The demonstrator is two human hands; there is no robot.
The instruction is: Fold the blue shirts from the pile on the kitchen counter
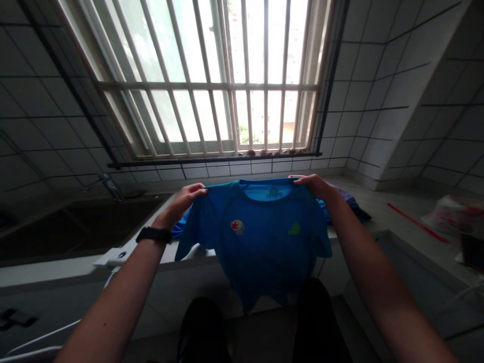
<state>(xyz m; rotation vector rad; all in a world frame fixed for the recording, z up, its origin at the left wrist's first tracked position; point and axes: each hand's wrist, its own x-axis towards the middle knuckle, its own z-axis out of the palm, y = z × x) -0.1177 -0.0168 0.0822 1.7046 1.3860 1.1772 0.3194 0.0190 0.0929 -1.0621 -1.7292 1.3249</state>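
Observation:
A blue short-sleeved T-shirt (264,237) hangs spread out in front of me, its neckline up and its hem down near my knees. A red-and-white round print and a green print show on its chest. My left hand (187,196) pinches one shoulder, and a black band sits on that wrist. The other shoulder is pinched by my right hand (313,185). Behind the shirt, more blue cloth (181,226) lies on the counter, partly hidden, with a purple and dark piece of cloth (350,201) at the right.
A dark sink (75,227) with a metal faucet (111,186) is at the left. A white device (115,256) with a cable lies on the counter edge. At the right are a red strip (416,222) and a plastic bag (456,214). A barred window (230,86) rises behind.

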